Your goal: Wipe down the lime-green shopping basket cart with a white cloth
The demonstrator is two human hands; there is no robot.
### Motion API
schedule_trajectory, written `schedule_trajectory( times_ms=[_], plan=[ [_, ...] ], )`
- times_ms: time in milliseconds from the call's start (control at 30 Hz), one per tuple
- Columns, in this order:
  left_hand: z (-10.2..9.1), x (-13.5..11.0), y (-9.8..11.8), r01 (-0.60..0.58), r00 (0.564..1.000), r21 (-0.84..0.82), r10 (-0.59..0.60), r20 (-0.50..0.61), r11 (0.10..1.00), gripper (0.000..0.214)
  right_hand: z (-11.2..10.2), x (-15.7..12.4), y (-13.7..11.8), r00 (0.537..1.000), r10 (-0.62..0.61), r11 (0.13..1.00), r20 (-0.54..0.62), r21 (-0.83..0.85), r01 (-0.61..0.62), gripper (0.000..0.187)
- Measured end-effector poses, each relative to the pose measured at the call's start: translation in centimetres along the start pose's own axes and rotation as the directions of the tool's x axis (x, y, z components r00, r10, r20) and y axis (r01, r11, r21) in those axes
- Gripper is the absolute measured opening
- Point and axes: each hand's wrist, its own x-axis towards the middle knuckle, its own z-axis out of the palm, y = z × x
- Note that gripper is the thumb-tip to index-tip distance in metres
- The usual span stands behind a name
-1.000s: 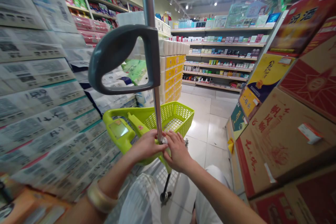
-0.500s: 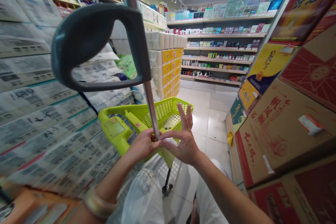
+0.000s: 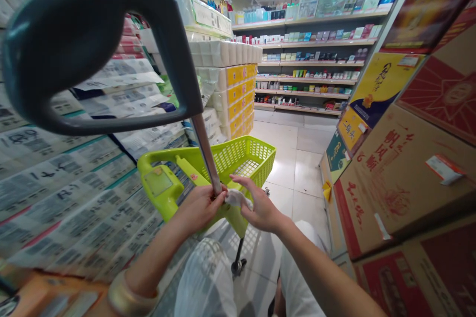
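Note:
My left hand [image 3: 199, 208] is closed around the lower end of a metal pole [image 3: 206, 151], its thumb beside a crumpled white cloth or tissue [image 3: 235, 198]. The pole slants up to a large dark grey loop handle [image 3: 148, 121] close to the camera. My right hand [image 3: 260, 205] is just right of the pole, holding the other end of the white piece near its thumb, index finger stretched out above it. What the curled fingers do is partly hidden. Beneath both hands stands a lime-green shopping trolley with a basket [image 3: 262, 166].
Stacked white paper packs [image 3: 44, 178] line the left side. Ahead stand yellow-and-white packs [image 3: 238, 94] and shelves of cosmetics [image 3: 308, 64]. Cardboard cartons [image 3: 401, 178] rise along the right. A tiled floor [image 3: 305, 168] runs between. My knees [image 3: 206, 277] are close below.
The grey handle and the pole's top have swung left and nearer the camera. My right hand's raised fingers have come down, and more of the white piece shows between my hands.

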Motion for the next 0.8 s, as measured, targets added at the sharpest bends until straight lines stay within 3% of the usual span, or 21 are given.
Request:
schedule_trajectory(
  times_ms=[133, 267, 400, 533, 633, 733, 800],
  plan=[
    [-0.7, -0.3, -0.1, -0.027, 0.999, -0.018, 0.028, 0.021, 0.999, 0.037, 2.2, -1.4, 1.4, 0.999, 0.046, 0.998, 0.005, 0.045, -0.046, 0.059],
    [-1.0, -0.5, -0.6, -0.125, 0.992, 0.011, 0.125, 0.003, 0.992, 0.036, 3.5, -1.1, 1.7, 0.992, 0.013, 1.000, -0.123, 0.020, -0.011, 0.039],
    [-0.7, -0.5, -1.5, -0.216, 0.973, 0.111, 0.224, -0.062, 0.970, 0.037, 2.4, -0.4, 1.8, 0.970, -0.009, 0.991, -0.244, -0.128, -0.023, 0.025],
    [-0.6, -0.5, -1.8, -0.202, 0.969, 0.203, 0.225, -0.097, 0.958, 0.042, 0.6, -0.5, 2.1, 0.919, -0.049, 0.926, -0.392, -0.364, -0.105, 0.026],
    [-0.6, -0.3, -1.6, -0.206, 0.969, 0.254, 0.234, -0.085, 0.945, 0.045, 1.4, -0.8, 2.0, 0.950, -0.084, 0.895, -0.299, -0.441, -0.060, 0.031],
    [-0.5, -0.1, -1.2, -0.204, 0.969, 0.308, 0.237, -0.073, 0.929, 0.049, 3.8, -1.0, 1.1, 0.987, -0.104, 0.914, -0.124, -0.402, 0.046, 0.040],
    [-0.5, -0.2, -0.8, -0.179, 0.975, 0.362, 0.215, -0.060, 0.915, 0.047, 5.1, -1.1, 0.8, 0.992, -0.108, 0.908, -0.071, -0.414, 0.069, 0.048]
  ],
)
